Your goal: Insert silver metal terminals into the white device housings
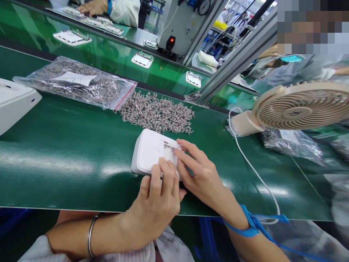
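A white plastic device (148, 151) lies on the green work surface (81, 145), with small metal parts (169, 147) showing in its open recess. My left hand (160, 196) rests on the device's near side, its fingers bent and pressed together at the recess edge. From the right, my right hand (200, 171) reaches over the device with fingertips at the recess; what they may hold is too small to tell. Just beyond the device lies a pile of small metal springs or contacts (159, 112).
A bag of metal parts (79, 82) lies back left, near a white casing (16, 102). At right are a beige fan (297, 109), its white cable (251, 165) and another bag (293, 143). Boards on white frames (142, 60) sit behind; a person's hand (94, 7) is beyond.
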{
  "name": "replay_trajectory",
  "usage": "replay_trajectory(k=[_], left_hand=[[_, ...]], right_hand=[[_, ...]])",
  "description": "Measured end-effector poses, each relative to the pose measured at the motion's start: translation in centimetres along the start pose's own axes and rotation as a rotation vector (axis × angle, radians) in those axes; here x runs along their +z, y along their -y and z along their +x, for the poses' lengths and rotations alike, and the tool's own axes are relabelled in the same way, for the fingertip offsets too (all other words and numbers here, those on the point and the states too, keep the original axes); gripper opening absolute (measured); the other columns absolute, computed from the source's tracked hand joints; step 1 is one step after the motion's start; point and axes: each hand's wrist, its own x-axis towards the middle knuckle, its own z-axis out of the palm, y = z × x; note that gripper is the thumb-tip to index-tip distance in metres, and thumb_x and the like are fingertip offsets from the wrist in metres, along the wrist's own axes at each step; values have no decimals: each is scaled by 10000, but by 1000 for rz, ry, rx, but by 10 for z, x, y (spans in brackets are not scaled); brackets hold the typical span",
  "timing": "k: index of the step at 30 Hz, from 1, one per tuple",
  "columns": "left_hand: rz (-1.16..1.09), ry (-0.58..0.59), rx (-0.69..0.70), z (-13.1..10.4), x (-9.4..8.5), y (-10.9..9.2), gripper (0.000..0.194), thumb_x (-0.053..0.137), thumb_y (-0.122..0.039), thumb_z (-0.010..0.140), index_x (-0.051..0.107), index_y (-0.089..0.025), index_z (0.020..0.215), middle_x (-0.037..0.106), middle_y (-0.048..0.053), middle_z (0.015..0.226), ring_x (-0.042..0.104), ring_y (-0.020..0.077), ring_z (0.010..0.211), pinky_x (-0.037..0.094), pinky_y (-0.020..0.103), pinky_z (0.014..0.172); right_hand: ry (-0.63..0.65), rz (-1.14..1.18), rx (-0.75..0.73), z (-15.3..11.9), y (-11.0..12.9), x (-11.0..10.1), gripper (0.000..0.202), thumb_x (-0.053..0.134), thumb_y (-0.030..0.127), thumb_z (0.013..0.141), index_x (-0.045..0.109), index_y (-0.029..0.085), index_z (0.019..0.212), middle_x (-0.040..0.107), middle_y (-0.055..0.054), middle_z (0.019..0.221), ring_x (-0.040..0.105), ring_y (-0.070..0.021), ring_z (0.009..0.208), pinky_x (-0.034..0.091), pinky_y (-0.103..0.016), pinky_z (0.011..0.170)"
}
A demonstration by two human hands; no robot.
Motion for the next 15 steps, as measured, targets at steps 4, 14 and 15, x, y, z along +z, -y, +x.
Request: replay_trajectory(k=[4,14,15], left_hand=[[-6,-15,-12,1,0,0,499,519,-475,837,619,-94,1143,601,122,1147,471,242,1024,363,327,801],[59,27,124,0,-12,23,433,597,-225,787,578,-58,1186,598,113,1180,512,204,973,385,308,782],[96,40,125,2,-14,33,391,598,-208,786,597,-63,1149,615,112,1126,523,195,904,383,313,740]], right_hand=[[-39,69,66,5,-1,3,124,508,118,801,606,194,795,629,-118,1040,629,-220,910,539,-398,777],[-212,210,287,5,-12,15,96,515,175,812,536,199,722,602,-69,848,605,-168,815,510,-298,659],[-205,207,283,5,-13,16,98,516,179,812,541,198,719,606,-69,850,606,-165,798,509,-299,655]])
